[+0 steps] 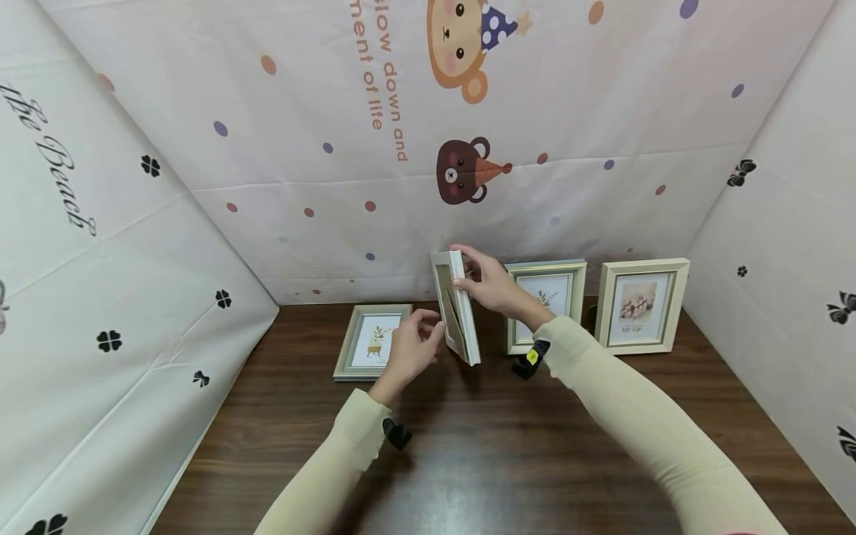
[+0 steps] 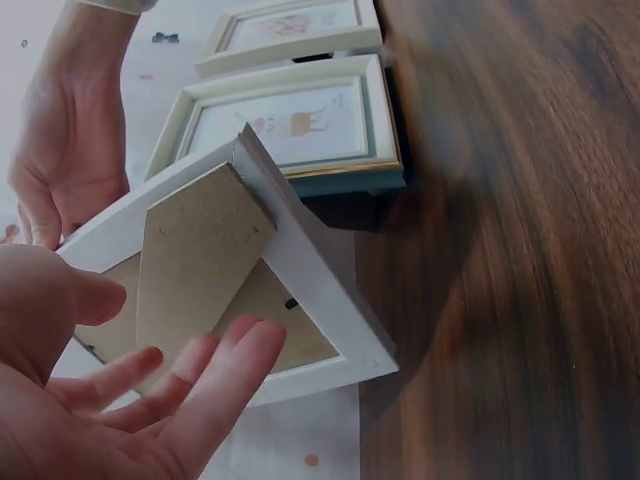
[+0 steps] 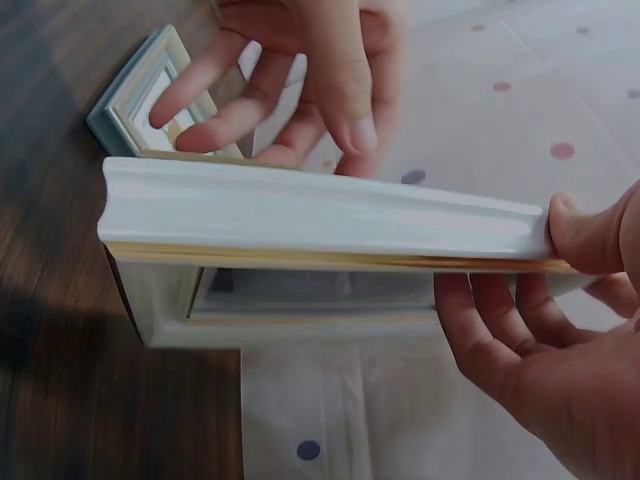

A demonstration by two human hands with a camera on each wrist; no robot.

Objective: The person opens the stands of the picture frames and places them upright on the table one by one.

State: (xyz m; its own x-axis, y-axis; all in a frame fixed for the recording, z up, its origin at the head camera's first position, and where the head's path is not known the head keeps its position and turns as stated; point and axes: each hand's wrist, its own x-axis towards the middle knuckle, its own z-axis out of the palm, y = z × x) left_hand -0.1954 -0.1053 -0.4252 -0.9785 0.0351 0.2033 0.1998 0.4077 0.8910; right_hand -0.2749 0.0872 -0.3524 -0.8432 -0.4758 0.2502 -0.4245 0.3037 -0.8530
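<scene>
Near the back wall, a white picture frame (image 1: 467, 312) is held upright and turned nearly edge-on in the head view. My right hand (image 1: 496, 284) grips it at its upper part, with the thumb on one side and the fingers on the other, as the right wrist view shows. The frame's back carries a brown stand flap (image 2: 205, 255), angled out from the backing. Just behind that flap is my left hand (image 1: 409, 347), its fingers spread and loosely bent, holding nothing. In the left wrist view its fingers (image 2: 225, 385) overlap the frame's back.
A pale green-grey picture frame (image 1: 348, 343) lies face up at the left. To the right stand a frame with a gold edge (image 1: 579, 297) and a cream frame (image 1: 677, 305). Patterned cloth walls (image 1: 321, 178) enclose the brown wooden table (image 1: 468, 461).
</scene>
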